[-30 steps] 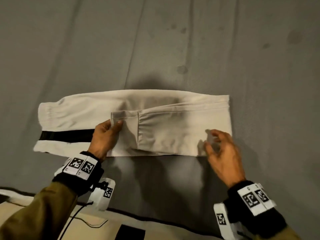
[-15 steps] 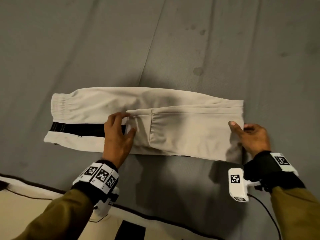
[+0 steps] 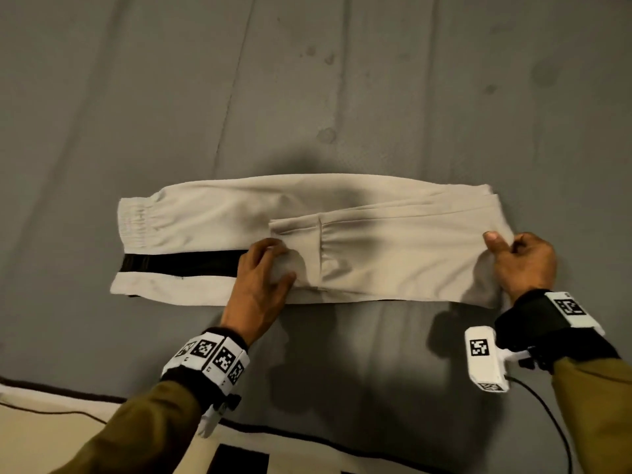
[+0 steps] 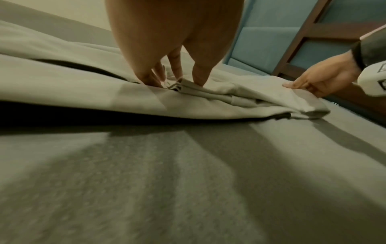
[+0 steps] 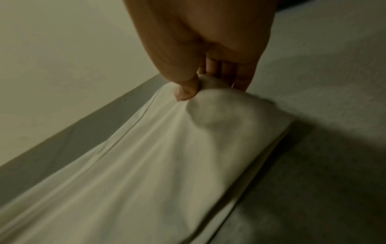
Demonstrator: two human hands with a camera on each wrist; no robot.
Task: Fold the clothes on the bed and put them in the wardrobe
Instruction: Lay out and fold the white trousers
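Beige trousers [image 3: 393, 254] with a black side stripe [image 3: 178, 263] lie across the grey bed, waistband at the left, the legs folded back over from the right. My left hand [image 3: 278, 260] pinches the cuff end of the folded-over legs at the middle, thumb on top; the left wrist view shows that left hand [image 4: 177, 80] on the layered cuffs. My right hand [image 3: 504, 241] grips the fold at the right end. In the right wrist view the right hand [image 5: 206, 82] has its thumb on top of the trousers [image 5: 167, 165] and its fingers curled beneath.
Grey bed sheet [image 3: 307, 80] stretches all round the trousers. The bed's near edge [image 3: 307, 436] runs along the bottom of the head view. A blue padded headboard with a dark wood frame [image 4: 292, 49] stands beyond the right end. A black cable [image 3: 547, 412] trails from my right wrist.
My right hand has moved from the trousers' near edge to the right-hand fold and taken hold of it. My left hand has shifted lower on the cuff and gathered it.
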